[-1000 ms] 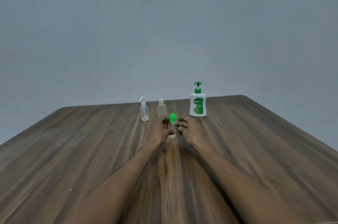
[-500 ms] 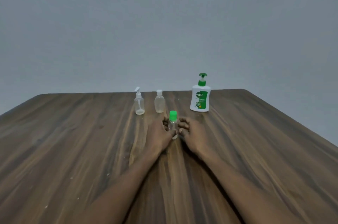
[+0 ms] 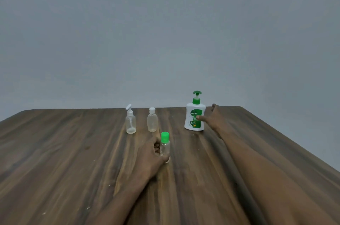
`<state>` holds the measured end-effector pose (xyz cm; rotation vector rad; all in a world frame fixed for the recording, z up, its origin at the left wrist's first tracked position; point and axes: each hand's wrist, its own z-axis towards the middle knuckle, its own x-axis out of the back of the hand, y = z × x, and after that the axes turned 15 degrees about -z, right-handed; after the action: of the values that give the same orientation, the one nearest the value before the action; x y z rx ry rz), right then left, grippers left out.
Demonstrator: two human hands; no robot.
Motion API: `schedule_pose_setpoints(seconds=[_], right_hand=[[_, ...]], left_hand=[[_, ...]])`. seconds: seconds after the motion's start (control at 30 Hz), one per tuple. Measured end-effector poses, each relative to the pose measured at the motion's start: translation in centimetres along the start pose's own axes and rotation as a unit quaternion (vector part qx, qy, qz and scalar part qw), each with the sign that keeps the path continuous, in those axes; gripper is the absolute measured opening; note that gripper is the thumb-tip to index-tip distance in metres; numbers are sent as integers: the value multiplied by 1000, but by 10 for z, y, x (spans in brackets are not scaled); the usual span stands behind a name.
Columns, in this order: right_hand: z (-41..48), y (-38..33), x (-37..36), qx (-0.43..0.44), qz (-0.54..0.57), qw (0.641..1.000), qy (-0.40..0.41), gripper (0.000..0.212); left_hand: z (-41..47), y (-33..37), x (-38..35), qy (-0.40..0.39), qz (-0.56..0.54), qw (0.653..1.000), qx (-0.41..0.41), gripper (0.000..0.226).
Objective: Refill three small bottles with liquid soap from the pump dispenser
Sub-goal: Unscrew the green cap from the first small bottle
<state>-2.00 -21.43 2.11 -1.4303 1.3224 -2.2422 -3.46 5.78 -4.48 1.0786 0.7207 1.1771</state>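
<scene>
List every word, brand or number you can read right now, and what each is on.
"Dettol": brand name on the front label of the pump dispenser.
Smaller print under it: too small and blurred to read; the thumb of the right hand covers part of it.
Green-capped bottle, pump-top bottle, white-capped bottle: no text to be seen.

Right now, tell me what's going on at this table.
A person is setting up a soap refill. The left hand grips the green-capped bottle, upright on the wooden table, cap on. The right hand reaches the pump dispenser, thumb on its label, fingers not yet closed round it. The spray-top bottle and the white-capped bottle stand untouched behind, both closed.
</scene>
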Motion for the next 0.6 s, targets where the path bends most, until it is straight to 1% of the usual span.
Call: schedule_pose_setpoints(seconds=[0.03, 0.07, 0.1, 0.13, 0.17, 0.2, 0.3, 0.4, 0.5, 0.6], right_hand=[[8, 4, -4, 5, 20, 999, -25, 103], [15, 8, -9, 10, 37, 998, -46, 96], [20, 11, -15, 16, 51, 997, -62, 83], [23, 12, -21, 21, 67, 995, -69, 69], [25, 14, -27, 24, 83, 994, -68, 59], [26, 15, -33, 24, 101, 993, -63, 55], [22, 12, -40, 19, 135, 989, -53, 56], [6, 9, -34, 20, 124, 991, -53, 57], [-21, 8, -24, 40, 98, 993, -56, 56], [-56, 12, -12, 54, 96, 993, -44, 52]], left_hand=[[0, -1, 1, -7, 0, 1000, 4, 22], [1, -1, 2, -11, -1, 1000, 7, 27], [1, -1, 3, -15, -2, 1000, 7, 31], [2, -2, 4, -18, 0, 1000, 8, 32], [3, -2, 5, -20, 4, 1000, 6, 33], [3, -2, 5, -20, 7, 1000, 2, 31], [3, 1, 5, -23, 3, 1000, -4, 26], [1, 6, 6, -33, 8, 999, 5, 27], [0, 8, 8, -40, 20, 999, 5, 30], [-3, 10, 10, -41, 23, 999, 3, 29]])
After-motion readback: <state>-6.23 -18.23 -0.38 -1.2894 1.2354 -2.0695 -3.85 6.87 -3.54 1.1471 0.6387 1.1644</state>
